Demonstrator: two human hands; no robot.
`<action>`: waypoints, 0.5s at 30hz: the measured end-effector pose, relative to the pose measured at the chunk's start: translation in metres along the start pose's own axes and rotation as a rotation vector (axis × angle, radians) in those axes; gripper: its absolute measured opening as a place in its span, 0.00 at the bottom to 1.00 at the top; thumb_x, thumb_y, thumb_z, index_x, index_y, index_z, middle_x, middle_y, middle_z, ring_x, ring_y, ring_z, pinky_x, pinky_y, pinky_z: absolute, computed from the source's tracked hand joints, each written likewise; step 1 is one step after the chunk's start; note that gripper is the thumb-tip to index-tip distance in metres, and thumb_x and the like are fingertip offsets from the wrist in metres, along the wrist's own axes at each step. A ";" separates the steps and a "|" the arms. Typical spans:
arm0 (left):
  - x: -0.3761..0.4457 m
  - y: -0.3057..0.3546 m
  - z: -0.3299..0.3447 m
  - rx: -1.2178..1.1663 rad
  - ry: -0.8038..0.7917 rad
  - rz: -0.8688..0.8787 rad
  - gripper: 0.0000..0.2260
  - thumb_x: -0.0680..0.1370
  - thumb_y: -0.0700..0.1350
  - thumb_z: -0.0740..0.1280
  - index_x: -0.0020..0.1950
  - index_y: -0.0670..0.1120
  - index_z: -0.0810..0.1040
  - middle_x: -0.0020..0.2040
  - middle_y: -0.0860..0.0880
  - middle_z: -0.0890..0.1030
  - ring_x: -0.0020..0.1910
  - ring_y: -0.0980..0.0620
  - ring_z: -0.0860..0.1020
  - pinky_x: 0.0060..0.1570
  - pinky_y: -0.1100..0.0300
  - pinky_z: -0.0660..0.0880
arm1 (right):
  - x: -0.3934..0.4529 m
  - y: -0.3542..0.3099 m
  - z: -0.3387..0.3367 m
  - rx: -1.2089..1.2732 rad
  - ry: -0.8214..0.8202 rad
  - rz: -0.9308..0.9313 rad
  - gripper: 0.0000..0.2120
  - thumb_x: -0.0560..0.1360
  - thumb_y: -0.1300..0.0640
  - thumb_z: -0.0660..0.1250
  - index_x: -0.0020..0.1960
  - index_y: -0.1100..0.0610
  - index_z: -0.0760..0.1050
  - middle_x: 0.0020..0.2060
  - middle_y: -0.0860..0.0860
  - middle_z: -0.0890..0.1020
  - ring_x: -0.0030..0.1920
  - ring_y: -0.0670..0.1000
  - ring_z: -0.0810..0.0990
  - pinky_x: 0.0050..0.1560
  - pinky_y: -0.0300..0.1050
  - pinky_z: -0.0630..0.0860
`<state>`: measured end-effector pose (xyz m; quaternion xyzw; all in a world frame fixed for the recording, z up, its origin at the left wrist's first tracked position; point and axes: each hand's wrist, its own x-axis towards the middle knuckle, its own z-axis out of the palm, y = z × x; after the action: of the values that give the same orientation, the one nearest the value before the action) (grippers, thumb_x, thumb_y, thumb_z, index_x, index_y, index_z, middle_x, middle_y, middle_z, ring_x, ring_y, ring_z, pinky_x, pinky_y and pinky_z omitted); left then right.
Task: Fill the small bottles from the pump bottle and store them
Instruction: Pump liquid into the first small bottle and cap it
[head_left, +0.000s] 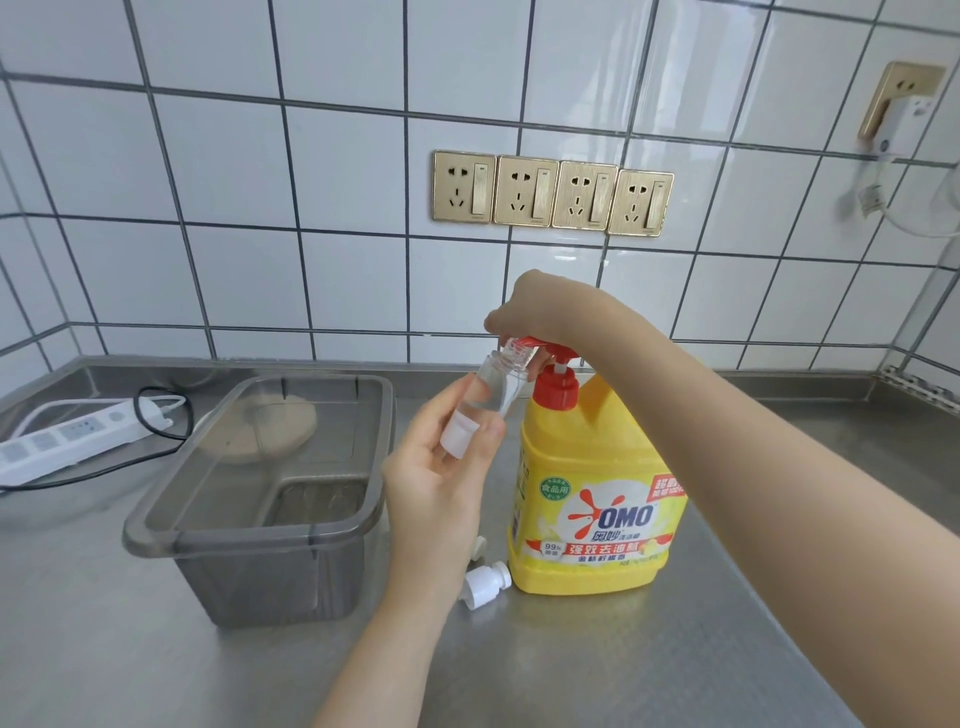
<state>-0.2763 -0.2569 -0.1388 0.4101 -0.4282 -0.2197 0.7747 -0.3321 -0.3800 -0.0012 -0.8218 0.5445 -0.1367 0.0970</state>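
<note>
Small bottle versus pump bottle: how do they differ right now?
The small bottle is clear, slim and uncapped; the pump bottle is yellow, far bigger, with a red pump. The small bottle is tilted in the left hand; the pump bottle stands upright under the right hand. Both are plastic.

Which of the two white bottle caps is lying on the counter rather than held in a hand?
The white cap lying on its side by the yellow pump bottle's base; the other cap is in the left hand.
</note>
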 end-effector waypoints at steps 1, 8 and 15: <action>0.000 -0.001 -0.001 0.005 -0.003 0.005 0.15 0.75 0.40 0.71 0.62 0.46 0.80 0.55 0.54 0.84 0.57 0.57 0.81 0.53 0.67 0.76 | 0.000 0.001 0.001 -0.005 0.000 0.001 0.13 0.76 0.56 0.62 0.34 0.58 0.66 0.29 0.52 0.72 0.26 0.51 0.68 0.27 0.38 0.61; 0.001 -0.004 0.000 0.014 -0.001 -0.019 0.14 0.74 0.42 0.74 0.58 0.52 0.80 0.54 0.56 0.84 0.57 0.60 0.80 0.54 0.67 0.75 | 0.000 -0.003 0.002 0.021 0.023 -0.027 0.07 0.74 0.58 0.60 0.41 0.60 0.73 0.31 0.54 0.76 0.23 0.52 0.72 0.25 0.35 0.65; -0.001 0.000 0.006 -0.059 -0.018 -0.048 0.16 0.73 0.37 0.73 0.58 0.51 0.80 0.54 0.57 0.85 0.57 0.61 0.81 0.54 0.68 0.76 | 0.002 -0.001 -0.009 0.179 0.065 -0.104 0.10 0.74 0.62 0.58 0.46 0.65 0.76 0.26 0.55 0.82 0.18 0.50 0.76 0.23 0.35 0.74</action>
<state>-0.2820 -0.2589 -0.1374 0.3954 -0.4186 -0.2545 0.7770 -0.3337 -0.3813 0.0083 -0.8321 0.4898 -0.2161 0.1449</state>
